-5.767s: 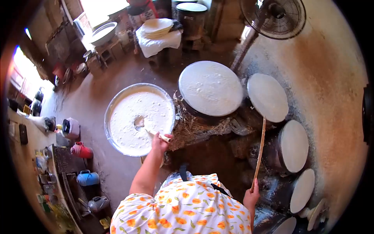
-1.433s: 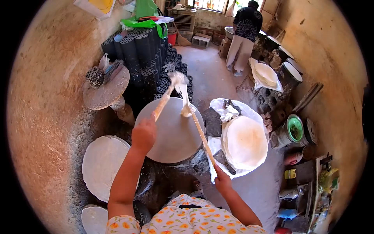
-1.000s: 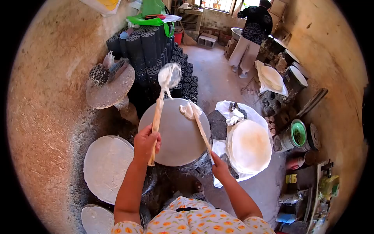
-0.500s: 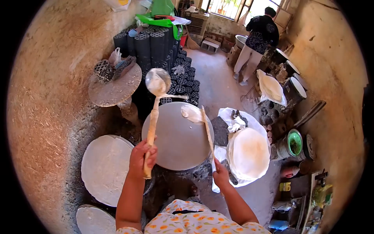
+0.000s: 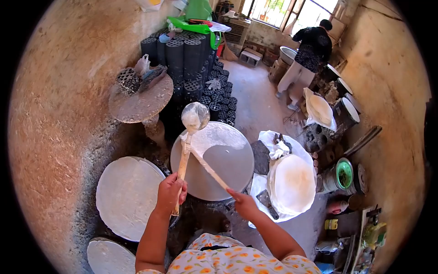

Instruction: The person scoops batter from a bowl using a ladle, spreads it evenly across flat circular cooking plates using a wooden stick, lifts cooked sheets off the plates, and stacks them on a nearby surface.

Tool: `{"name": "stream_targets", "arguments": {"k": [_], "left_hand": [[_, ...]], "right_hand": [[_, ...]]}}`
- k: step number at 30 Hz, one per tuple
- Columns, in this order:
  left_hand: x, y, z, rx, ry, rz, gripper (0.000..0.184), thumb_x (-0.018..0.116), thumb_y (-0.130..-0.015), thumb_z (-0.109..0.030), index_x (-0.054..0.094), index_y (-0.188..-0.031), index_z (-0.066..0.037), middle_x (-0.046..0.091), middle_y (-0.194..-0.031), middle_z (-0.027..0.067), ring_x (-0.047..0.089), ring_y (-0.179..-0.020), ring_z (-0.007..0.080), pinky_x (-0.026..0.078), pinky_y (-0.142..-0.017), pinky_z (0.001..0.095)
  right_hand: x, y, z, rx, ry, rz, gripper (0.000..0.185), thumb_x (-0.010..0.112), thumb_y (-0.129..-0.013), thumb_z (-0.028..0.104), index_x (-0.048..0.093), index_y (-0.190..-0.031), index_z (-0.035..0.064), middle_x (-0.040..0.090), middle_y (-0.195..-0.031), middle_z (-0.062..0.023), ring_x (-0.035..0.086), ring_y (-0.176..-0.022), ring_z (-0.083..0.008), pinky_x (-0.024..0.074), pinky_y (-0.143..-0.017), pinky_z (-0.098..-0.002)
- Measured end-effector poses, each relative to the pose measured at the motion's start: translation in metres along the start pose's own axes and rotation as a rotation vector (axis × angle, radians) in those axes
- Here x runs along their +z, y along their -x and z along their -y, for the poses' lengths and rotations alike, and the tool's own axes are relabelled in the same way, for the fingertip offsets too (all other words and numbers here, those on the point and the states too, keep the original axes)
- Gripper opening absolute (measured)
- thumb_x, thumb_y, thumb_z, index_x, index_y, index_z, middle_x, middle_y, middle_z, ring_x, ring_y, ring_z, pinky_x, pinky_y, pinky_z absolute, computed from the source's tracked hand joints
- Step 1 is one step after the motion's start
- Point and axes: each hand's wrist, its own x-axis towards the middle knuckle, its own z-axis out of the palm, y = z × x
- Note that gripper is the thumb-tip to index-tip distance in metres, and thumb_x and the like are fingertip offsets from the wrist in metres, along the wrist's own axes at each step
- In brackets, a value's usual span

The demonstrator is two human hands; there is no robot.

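My left hand [image 5: 171, 195] is wrapped round the wooden handle of a ladle [image 5: 195, 118], whose metal bowl is coated with white batter. In my right hand [image 5: 242, 203] is a thin wooden stick [image 5: 211, 171] that slants up to the left; its far end lies behind the ladle handle. Both tools are over a round grey griddle [image 5: 214, 178]. A band of white batter [image 5: 223, 135] covers the griddle's far part, while its near part is bare grey. Right of the griddle, a stack of round flatbreads [image 5: 292, 185] rests on white plastic.
Two round white-topped surfaces [image 5: 129, 198] are at the left. Black coal cylinders [image 5: 182, 61] stand behind the griddle, beside a round dusty slab [image 5: 142, 101]. A person in black [image 5: 312, 45] bends near a basin [image 5: 288, 55] at the back. A green bowl [image 5: 344, 172] stands right.
The stick's tip has swept left across the far part of the griddle, and the batter patch has widened into a band. The ladle has moved lower and slightly right. The person bends further.
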Motion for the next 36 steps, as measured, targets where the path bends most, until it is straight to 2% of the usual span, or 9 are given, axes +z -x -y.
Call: {"name": "stream_targets", "arguments": {"k": [5,9,11,19,21,24,29,33,36], "left_hand": [[-0.003,0.004,-0.005,-0.065,0.044,-0.013,0.01,0.047,-0.09,-0.012,0.05,-0.088,-0.002,0.048,-0.065,0.0017,0.042,-0.042,0.0057,0.035,-0.037,0.0207],[-0.018,0.012,-0.018,-0.133,0.788,0.292,0.028,0.049,-0.09,-0.015,0.05,-0.111,0.004,0.046,-0.068,0.0032,0.038,-0.039,0.0062,0.034,-0.036,0.0197],[-0.015,0.015,-0.016,-0.021,0.771,0.276,0.038,0.049,-0.09,-0.017,0.047,-0.121,0.005,0.046,-0.068,0.0039,0.037,-0.039,0.0065,0.034,-0.035,0.019],[-0.011,0.023,-0.016,0.036,0.229,-0.073,0.033,0.045,-0.091,-0.015,0.048,-0.118,0.004,0.048,-0.07,0.0047,0.04,-0.042,0.0065,0.035,-0.036,0.0191],[-0.007,0.025,-0.011,-0.022,0.198,-0.077,0.032,0.045,-0.091,-0.015,0.048,-0.117,0.004,0.048,-0.07,0.0046,0.04,-0.043,0.0063,0.035,-0.036,0.0193],[-0.01,0.029,-0.011,-0.095,0.354,0.003,0.035,0.047,-0.09,-0.017,0.048,-0.118,0.005,0.045,-0.066,0.004,0.039,-0.039,0.0067,0.034,-0.034,0.0193],[0.012,0.048,-0.018,0.036,0.556,0.062,0.041,0.045,-0.091,-0.016,0.044,-0.125,0.007,0.041,-0.063,0.0025,0.035,-0.035,0.0064,0.032,-0.03,0.019],[0.022,0.05,-0.019,-0.019,0.205,-0.108,0.038,0.045,-0.09,-0.014,0.046,-0.122,0.006,0.044,-0.065,0.0037,0.036,-0.037,0.0061,0.032,-0.032,0.0195],[0.033,0.049,-0.008,-0.046,0.16,-0.154,0.035,0.044,-0.09,-0.012,0.047,-0.12,0.006,0.045,-0.066,0.0039,0.037,-0.039,0.0063,0.034,-0.034,0.019]], "right_hand": [[-0.002,-0.036,-0.073,-0.074,-0.127,-0.563,0.058,0.046,-0.079,-0.003,0.05,-0.132,0.0222,0.062,-0.108,-0.0229,0.062,-0.095,-0.0382,0.0498,-0.081,-0.0401],[0.005,-0.067,-0.054,-0.046,-0.229,-0.271,0.059,0.045,-0.079,-0.003,0.049,-0.133,0.0212,0.062,-0.11,-0.0222,0.062,-0.097,-0.0391,0.049,-0.084,-0.0366],[0.001,-0.047,-0.011,0.024,-0.191,0.016,0.063,0.047,-0.078,-0.005,0.047,-0.136,0.019,0.056,-0.127,-0.016,0.055,-0.115,-0.0283,0.0436,-0.094,-0.0306],[-0.008,-0.002,-0.046,-0.144,-0.126,0.053,0.058,0.048,-0.079,-0.004,0.054,-0.129,0.0242,0.062,-0.107,-0.0226,0.064,-0.095,-0.0347,0.0487,-0.081,-0.0354],[-0.023,-0.025,-0.04,0.133,-0.117,-0.029,0.058,0.048,-0.079,-0.004,0.054,-0.129,0.0242,0.063,-0.102,-0.0229,0.064,-0.09,-0.0338,0.0494,-0.078,-0.0358],[-0.019,-0.072,-0.053,-0.097,-0.133,-0.23,0.06,0.049,-0.076,-0.006,0.054,-0.13,0.0216,0.067,-0.104,-0.0135,0.065,-0.092,-0.0221,0.0493,-0.078,-0.0305],[-0.035,-0.057,-0.033,-0.099,-0.177,0.204,0.061,0.05,-0.077,-0.007,0.053,-0.132,0.0199,0.059,-0.087,-0.001,0.052,-0.075,-0.0119,0.0445,-0.068,-0.0256],[-0.055,-0.034,-0.066,-0.006,-0.212,0.358,0.061,0.05,-0.075,-0.006,0.056,-0.128,0.0226,0.066,-0.104,-0.0138,0.062,-0.092,-0.0192,0.0473,-0.078,-0.0288],[-0.04,-0.061,-0.087,-0.213,-0.212,-0.019,0.06,0.051,-0.076,-0.009,0.056,-0.129,0.0188,0.062,-0.09,0.0002,0.054,-0.078,-0.0112,0.045,-0.07,-0.0234]]}}
